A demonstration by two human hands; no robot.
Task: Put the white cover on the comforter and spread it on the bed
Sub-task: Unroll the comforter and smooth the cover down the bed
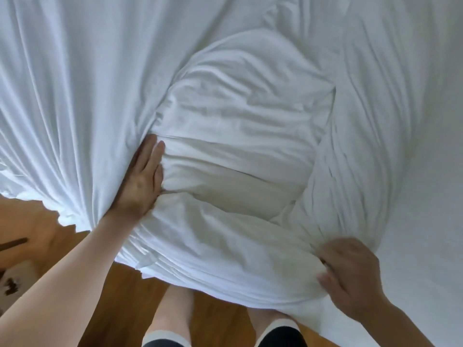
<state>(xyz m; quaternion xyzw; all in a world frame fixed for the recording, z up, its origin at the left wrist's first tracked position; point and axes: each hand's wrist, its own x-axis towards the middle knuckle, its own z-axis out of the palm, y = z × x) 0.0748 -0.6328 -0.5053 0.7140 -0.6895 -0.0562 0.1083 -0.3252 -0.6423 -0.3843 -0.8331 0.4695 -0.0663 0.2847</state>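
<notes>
Left hand: the left hand [140, 181] lies flat with straight fingers together, pressing into the fold where the white cover [75, 101] meets the comforter [240, 126]; it clamps nothing.
Right hand: the right hand [350, 279] is blurred; its fingers curl over the near right edge of the comforter bundle and seem to pinch the cloth there.
Comforter: bunched in a rounded heap at the near edge of the bed [426, 221], between the two hands. A duller, cream patch just right of the left hand looks like bare filling not yet under the cover.
White cover: gathered in long pleats fanning away from the left hand, and wrapped round the far and right sides of the heap. I judge it only partly on.
Risk: the near part of the heap hangs past the bed edge; if the right hand's pinch slips, the bundle could slide to the floor [120, 296].
Risk: white on white hides the layers, so the hand could catch both and twist the filling inside.
Around: the person's legs [172, 311] stand close below the heap. A dark strip and a patterned object lie on the floor, left of the left forearm; I cannot tell what they are.
In the way: the bunched pleats themselves block smooth spreading.
</notes>
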